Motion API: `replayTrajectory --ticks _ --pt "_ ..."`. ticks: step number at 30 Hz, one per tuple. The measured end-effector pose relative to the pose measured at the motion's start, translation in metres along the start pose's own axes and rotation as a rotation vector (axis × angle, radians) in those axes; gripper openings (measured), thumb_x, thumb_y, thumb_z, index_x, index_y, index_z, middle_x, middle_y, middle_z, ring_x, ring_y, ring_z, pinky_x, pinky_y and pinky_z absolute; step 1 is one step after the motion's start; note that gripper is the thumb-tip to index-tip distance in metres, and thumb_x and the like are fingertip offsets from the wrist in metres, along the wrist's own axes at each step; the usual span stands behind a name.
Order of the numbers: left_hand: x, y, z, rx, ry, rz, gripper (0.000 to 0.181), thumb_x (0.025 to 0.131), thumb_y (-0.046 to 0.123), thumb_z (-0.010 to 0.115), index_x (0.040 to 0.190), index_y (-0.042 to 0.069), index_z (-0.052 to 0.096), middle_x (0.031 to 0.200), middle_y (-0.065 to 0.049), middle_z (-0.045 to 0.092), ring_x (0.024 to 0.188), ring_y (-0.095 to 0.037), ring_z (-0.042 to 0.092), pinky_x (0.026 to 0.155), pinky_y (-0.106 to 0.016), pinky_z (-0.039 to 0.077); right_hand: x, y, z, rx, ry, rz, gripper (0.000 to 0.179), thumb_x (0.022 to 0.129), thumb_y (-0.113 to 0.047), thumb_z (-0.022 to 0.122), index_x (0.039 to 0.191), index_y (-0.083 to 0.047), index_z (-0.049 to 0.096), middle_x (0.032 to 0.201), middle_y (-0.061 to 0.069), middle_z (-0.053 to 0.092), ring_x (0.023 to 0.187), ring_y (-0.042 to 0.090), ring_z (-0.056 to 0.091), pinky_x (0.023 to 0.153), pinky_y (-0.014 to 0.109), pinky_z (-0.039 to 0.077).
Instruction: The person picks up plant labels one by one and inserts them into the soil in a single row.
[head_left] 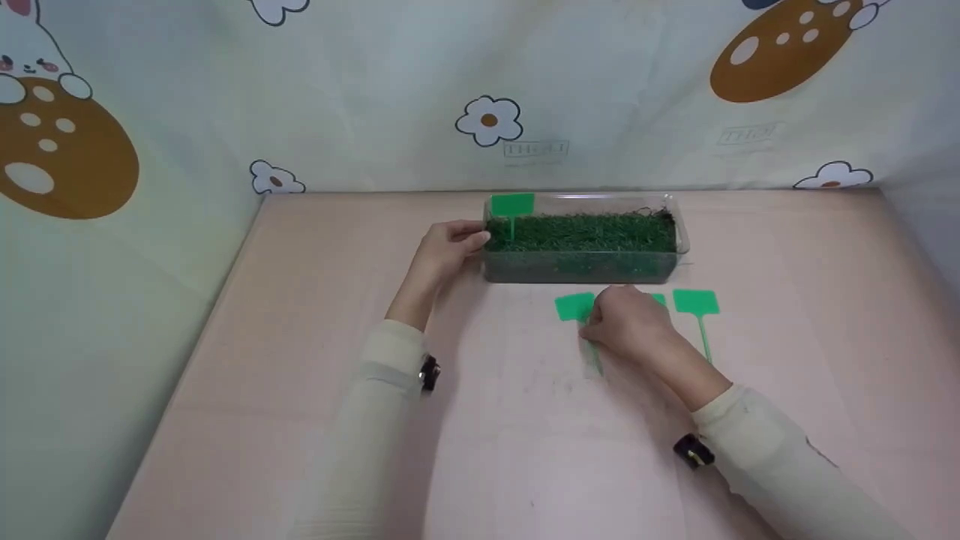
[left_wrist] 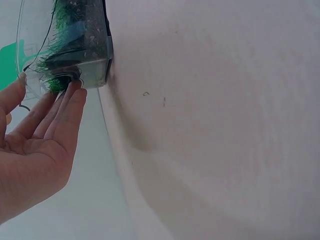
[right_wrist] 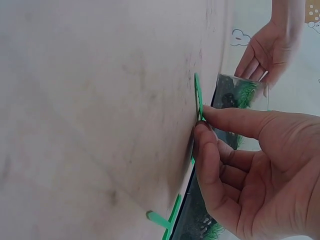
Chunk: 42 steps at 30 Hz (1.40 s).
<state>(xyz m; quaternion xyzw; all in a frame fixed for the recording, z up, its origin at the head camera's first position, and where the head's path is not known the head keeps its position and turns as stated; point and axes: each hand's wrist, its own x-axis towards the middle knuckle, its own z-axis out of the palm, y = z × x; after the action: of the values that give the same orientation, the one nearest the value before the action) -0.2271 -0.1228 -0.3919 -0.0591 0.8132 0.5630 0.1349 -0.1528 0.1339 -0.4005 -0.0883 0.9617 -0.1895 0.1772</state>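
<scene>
A clear plastic box (head_left: pixel 577 268) lined with green artificial grass (head_left: pixel 592 232) stands at the back of the table. My left hand (head_left: pixel 447 247) holds the box's left end, thumb at the rim and fingers against the end wall (left_wrist: pixel 92 74). One green plant label (head_left: pixel 513 204) stands upright in the grass near that end. In front of the box, my right hand (head_left: pixel 634 326) pinches another green plant label (head_left: pixel 574 307) by its stem, between thumb and forefinger; its plate (right_wrist: pixel 198 90) shows in the right wrist view.
A green label (head_left: pixel 697 301) lies on the table (head_left: pixel 525 465) to the right of my right hand. Another label (head_left: pixel 659 298) is mostly hidden behind that hand. A patterned curtain (head_left: pixel 375 97) hangs right behind the box.
</scene>
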Motion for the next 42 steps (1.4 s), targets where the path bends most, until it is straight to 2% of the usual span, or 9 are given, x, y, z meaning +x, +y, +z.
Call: replayTrajectory --ticks 6,9,12,14,25,36,42 --pt "0.001 0.000 0.000 0.008 -0.001 0.006 0.041 0.102 0.024 0.059 0.139 0.007 0.057 0.140 -0.011 0.061 0.128 -0.021 0.060 0.109 -0.034 0.049 -0.001 0.001 0.000 0.015 -0.010 -0.025 0.049 0.090 -0.016 0.065 0.050 -0.018 0.038 0.051 -0.008 0.021 0.047 0.009 0.021 0.048 0.024 0.022" --pt "0.000 -0.001 0.000 0.015 0.002 0.009 0.041 0.102 0.024 0.060 0.139 0.007 0.057 0.140 -0.011 0.061 0.128 -0.021 0.060 0.110 -0.034 0.048 -0.002 0.002 -0.001 0.028 0.000 -0.041 0.033 0.090 -0.014 0.066 0.059 -0.014 0.053 0.055 -0.005 0.040 0.050 0.010 0.034 0.050 0.023 0.030" --pt "0.000 -0.001 0.000 0.016 0.006 0.014 0.041 0.102 0.024 0.059 0.139 0.006 0.058 0.140 -0.011 0.061 0.128 -0.022 0.060 0.110 -0.034 0.048 -0.003 0.003 -0.002 0.049 -0.003 -0.054 0.012 0.091 -0.013 0.067 0.079 -0.008 0.068 0.073 0.002 0.062 0.060 0.013 0.050 0.055 0.024 0.041" --pt "0.000 -0.001 0.000 0.018 0.006 0.018 0.041 0.102 0.024 0.059 0.139 0.006 0.058 0.140 -0.012 0.061 0.128 -0.022 0.060 0.110 -0.034 0.048 -0.004 0.004 -0.003 0.068 -0.010 -0.055 0.007 0.091 -0.012 0.068 0.090 -0.006 0.070 0.084 0.006 0.068 0.066 0.015 0.055 0.059 0.026 0.045" --pt "0.001 0.000 0.000 0.001 -0.001 0.015 0.042 0.101 0.023 0.060 0.139 0.005 0.057 0.140 -0.012 0.060 0.128 -0.022 0.060 0.109 -0.034 0.048 -0.007 0.007 -0.009 0.174 -0.046 -0.066 0.013 0.090 -0.010 0.072 0.101 -0.005 0.073 0.093 0.010 0.072 0.081 0.017 0.063 0.074 0.033 0.053" --pt "0.000 0.000 0.000 -0.012 0.003 0.007 0.042 0.101 0.023 0.060 0.139 0.005 0.057 0.140 -0.012 0.061 0.128 -0.022 0.060 0.109 -0.035 0.048 -0.005 0.011 -0.011 0.227 -0.095 -0.053 0.016 0.091 -0.013 0.072 0.104 -0.004 0.072 0.093 0.009 0.071 0.073 0.013 0.059 0.068 0.026 0.049" --pt "0.000 0.000 0.000 -0.012 0.007 0.007 0.042 0.101 0.024 0.061 0.139 0.006 0.057 0.140 -0.012 0.061 0.127 -0.021 0.060 0.109 -0.035 0.048 -0.005 0.012 -0.011 0.245 -0.113 -0.038 0.013 0.091 -0.013 0.072 0.101 -0.005 0.071 0.084 0.006 0.068 0.065 0.013 0.056 0.063 0.025 0.046"
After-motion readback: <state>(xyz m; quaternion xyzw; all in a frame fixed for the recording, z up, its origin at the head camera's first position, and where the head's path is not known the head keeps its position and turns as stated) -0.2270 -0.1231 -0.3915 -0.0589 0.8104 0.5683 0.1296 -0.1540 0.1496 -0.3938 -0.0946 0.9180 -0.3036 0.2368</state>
